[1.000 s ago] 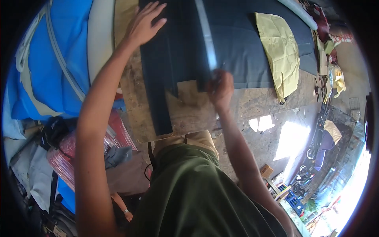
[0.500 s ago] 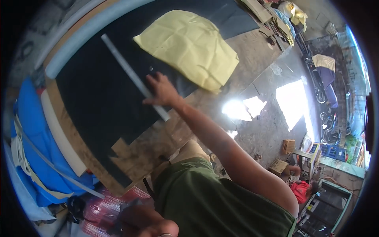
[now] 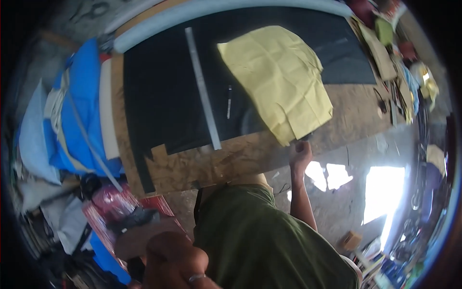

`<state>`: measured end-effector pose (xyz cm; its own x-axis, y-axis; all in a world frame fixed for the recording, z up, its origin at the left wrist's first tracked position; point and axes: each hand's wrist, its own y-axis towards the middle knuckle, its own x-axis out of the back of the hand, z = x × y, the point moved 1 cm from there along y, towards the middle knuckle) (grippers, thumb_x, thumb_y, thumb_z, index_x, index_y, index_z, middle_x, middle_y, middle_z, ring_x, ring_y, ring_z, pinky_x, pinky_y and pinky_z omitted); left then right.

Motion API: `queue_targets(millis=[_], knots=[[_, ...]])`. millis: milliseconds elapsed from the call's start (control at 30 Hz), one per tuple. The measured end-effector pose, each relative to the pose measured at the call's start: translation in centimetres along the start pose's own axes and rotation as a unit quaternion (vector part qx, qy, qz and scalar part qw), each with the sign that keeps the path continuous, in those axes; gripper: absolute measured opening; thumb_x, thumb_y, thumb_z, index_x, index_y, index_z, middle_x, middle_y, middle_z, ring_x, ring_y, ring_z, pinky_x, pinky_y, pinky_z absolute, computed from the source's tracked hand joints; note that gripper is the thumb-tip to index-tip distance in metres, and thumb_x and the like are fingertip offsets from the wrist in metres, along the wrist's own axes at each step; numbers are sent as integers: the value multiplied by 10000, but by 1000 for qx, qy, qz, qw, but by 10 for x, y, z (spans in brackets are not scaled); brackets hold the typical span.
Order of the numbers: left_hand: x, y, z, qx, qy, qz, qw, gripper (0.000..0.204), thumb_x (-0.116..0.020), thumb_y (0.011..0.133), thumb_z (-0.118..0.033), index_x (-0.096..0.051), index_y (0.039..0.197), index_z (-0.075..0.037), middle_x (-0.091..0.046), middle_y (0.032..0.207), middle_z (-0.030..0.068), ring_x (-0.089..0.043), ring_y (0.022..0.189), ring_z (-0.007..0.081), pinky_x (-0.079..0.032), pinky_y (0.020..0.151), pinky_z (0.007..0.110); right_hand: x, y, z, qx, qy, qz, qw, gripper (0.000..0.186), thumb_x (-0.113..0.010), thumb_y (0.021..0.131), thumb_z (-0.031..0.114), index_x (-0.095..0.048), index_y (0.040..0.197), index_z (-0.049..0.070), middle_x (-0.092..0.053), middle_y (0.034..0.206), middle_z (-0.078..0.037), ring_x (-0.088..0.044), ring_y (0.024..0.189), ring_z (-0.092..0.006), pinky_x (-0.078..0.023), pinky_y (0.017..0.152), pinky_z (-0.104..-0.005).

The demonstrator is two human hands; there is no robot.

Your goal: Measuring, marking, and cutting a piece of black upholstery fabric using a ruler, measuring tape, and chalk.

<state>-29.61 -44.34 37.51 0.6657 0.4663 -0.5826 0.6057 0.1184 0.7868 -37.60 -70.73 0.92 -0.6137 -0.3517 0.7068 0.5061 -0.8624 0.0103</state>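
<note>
A black sheet [image 3: 163,106] covers most of a wooden table [image 3: 231,161]. On it lie a long metal ruler [image 3: 202,86], a pen [image 3: 229,102] and a creased yellow sheet [image 3: 279,79]. My right hand [image 3: 300,153] is at the table's front edge, fingers curled, just below the yellow sheet's lower corner. I see nothing held in it. My left hand [image 3: 175,260] is low and close to the camera, blurred, with its fingers folded and a ring on one finger. It is far from the table. My green shirt [image 3: 260,236] fills the lower middle.
Blue and white bundles [image 3: 79,115] are stacked left of the table, with a red package [image 3: 113,202] and dark clutter below them. Tools and colourful items [image 3: 394,72] crowd the table's right end. A small cardboard box [image 3: 351,240] stands on the sunlit concrete floor.
My right hand left the ruler and moved right to the table's edge under the yellow sheet. My left hand came off the black sheet and dropped low near the camera. The view swung.
</note>
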Motion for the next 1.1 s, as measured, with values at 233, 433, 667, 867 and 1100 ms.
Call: queue_targets(millis=[233,433,667,867,1100], knots=[[99,-4,-109,45,527,91,844,298,-556,1028,-343,-610,881,-89,-670,899,101,-551,688,214,-488,678,360,-12,25,40,-46,-138,-3,989,384,-863,751,262,-742,978,-25,-766,865,-150,-728,748,-315,-589,736,-403],[212,-13,-223,127,770,62,622,251,-629,983,-237,-710,979,0,-732,1040,171,-671,897,297,-543,853,394,-26,15,41,25,-211,-3,977,353,-810,783,250,-737,1007,-14,-753,847,-143,-717,748,-306,-585,741,-402],[406,-37,-273,317,752,22,577,204,-651,948,-29,-707,1143,-16,-727,1192,120,-706,1010,308,-554,928,370,-39,-7,40,62,-316,48,946,299,-712,849,224,-723,1052,4,-734,835,-121,-697,746,-276,-567,728,-398],[487,-68,-279,355,728,150,567,258,-647,942,-38,-703,1194,-33,-699,1288,116,-689,1115,329,-553,975,389,-26,-26,22,81,-404,82,907,273,-628,905,201,-711,1090,20,-718,825,-102,-680,743,-250,-551,716,-394],[523,-80,-260,411,690,207,559,384,-636,973,-118,-653,1354,-71,-621,1466,120,-592,1347,334,-505,1094,454,20,-71,-7,57,-482,153,861,272,-530,970,175,-696,1135,37,-699,813,-80,-659,741,-221,-532,703,-389]])
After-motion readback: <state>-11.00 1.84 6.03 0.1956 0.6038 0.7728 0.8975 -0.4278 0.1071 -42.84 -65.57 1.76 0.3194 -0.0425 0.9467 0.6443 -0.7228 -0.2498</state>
